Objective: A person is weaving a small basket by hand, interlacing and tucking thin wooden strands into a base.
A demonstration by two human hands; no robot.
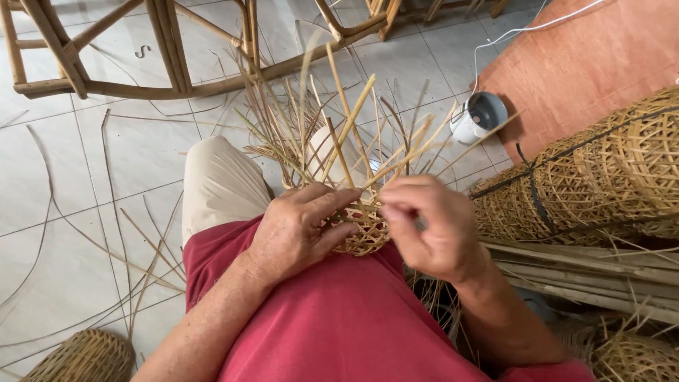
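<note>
Head view: we looked down on our own lap, where a small half-woven basket (362,228) sat against the red shirt (339,318), between our two hands.
Basket: its woven base was a tight open lattice, and long loose strips (339,134) stood up and fanned out from it over our knee.
Handling: we judged it very light, springy rather than stiff, and easy to crush or unravel at the unfinished edge; the strips looked thin enough to kink or split if bent sharply.
Where to hold: we judged the woven base the safest place to take it, cupped from the side, not the free strips.
Left hand (297,230): it curled round the left side of the base, fingers (332,205) half closed and pressed on the weave, thumb hidden from us.
Right hand (431,226): its fingertips (396,205) were pinched together at the rim, apparently on one strip, though we could not tell which.
Nearby: rolls of woven lattice (601,170) lay to our right, a small white device (479,117) on the tiled floor (85,184), and a cane frame (141,71) beyond.
</note>
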